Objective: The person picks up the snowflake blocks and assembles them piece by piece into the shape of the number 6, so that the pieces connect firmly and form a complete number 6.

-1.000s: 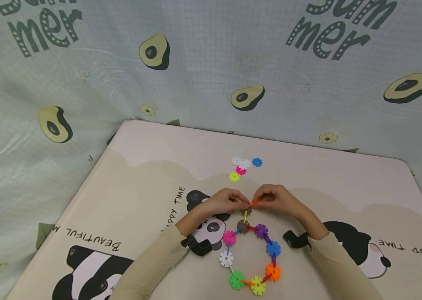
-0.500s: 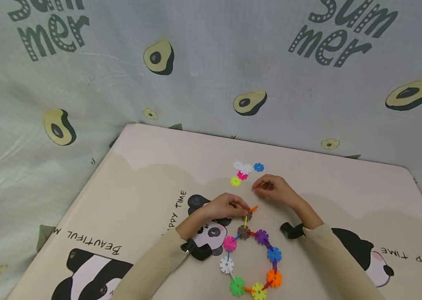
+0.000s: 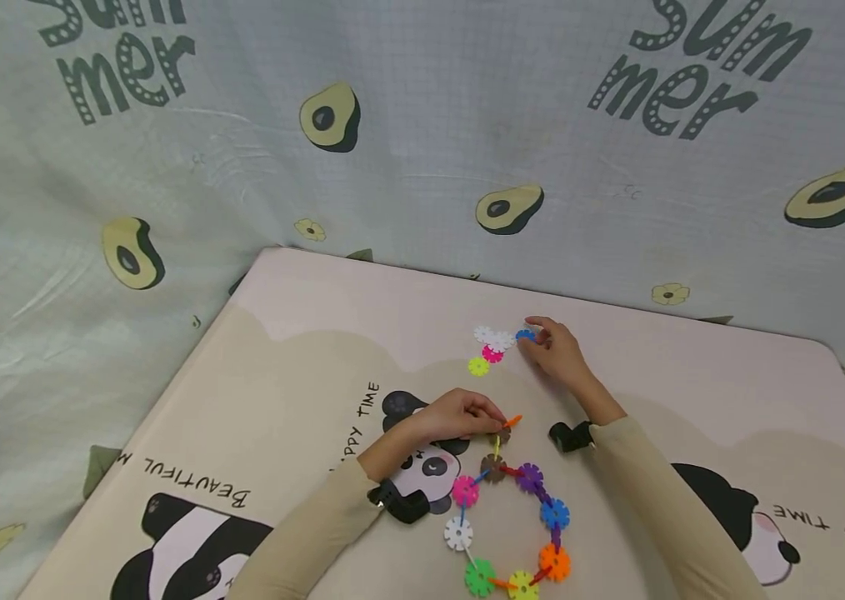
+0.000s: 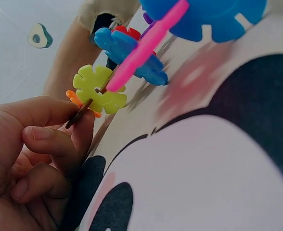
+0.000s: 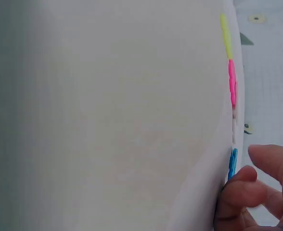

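Observation:
My left hand (image 3: 460,414) pinches a brown notched plastic disc (image 4: 79,114) between thumb and forefinger. An orange disc (image 3: 514,422) stands edge-on in it, and a yellow disc (image 4: 100,89) joins it to another brown disc (image 3: 493,468). That one belongs to a ring of interlocked coloured discs (image 3: 458,533) lying on the mat. Farther off, my right hand (image 3: 559,354) is at a loose blue disc (image 3: 524,335), thumb and forefinger spread on either side of it. Whether the fingertips touch the blue disc (image 5: 233,161) I cannot tell.
Left of the blue disc lie loose white discs (image 3: 499,341), a pink disc (image 3: 493,354) and a yellow-green disc (image 3: 478,367). The panda-printed mat (image 3: 362,300) ends at a hanging avocado-print cloth (image 3: 407,167).
My right hand has let go of the orange disc and moved away from me to the loose blue disc, its fingers spreading. My left hand keeps its pinch on the brown disc.

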